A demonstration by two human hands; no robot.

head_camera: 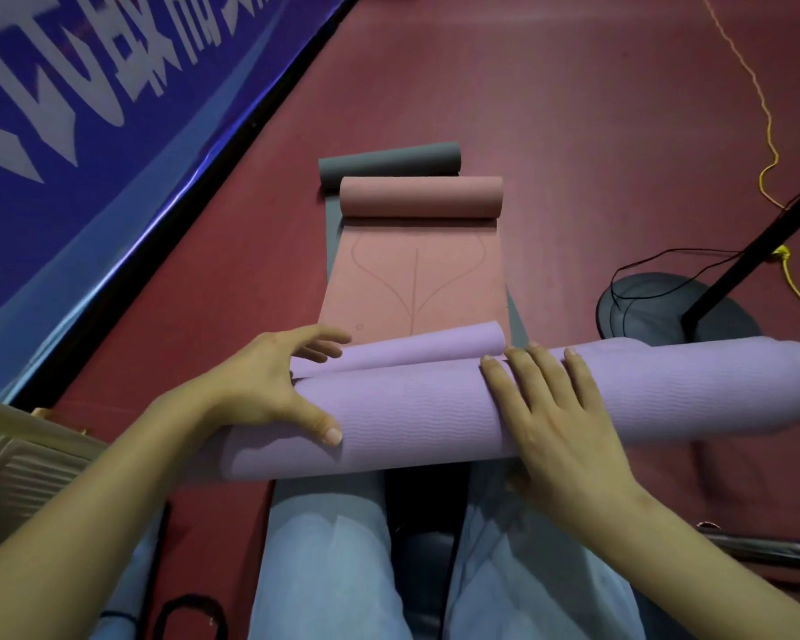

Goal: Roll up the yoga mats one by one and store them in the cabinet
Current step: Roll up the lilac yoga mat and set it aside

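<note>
Pressing purple mat roll: right hand flat, left hand gripping.

Single head-worn, wide-angle view, taken from your own head and tilted forward and steeply down. Your knees fill the bottom edge and your left hand and right hand sit close under the lens, on the purple mat roll across the middle. Farther from you, the pink mat runs away up the red floor. The blue banner bounds the left side, and straight lines bow near the edges. There is no second view to share the scene with.
</note>
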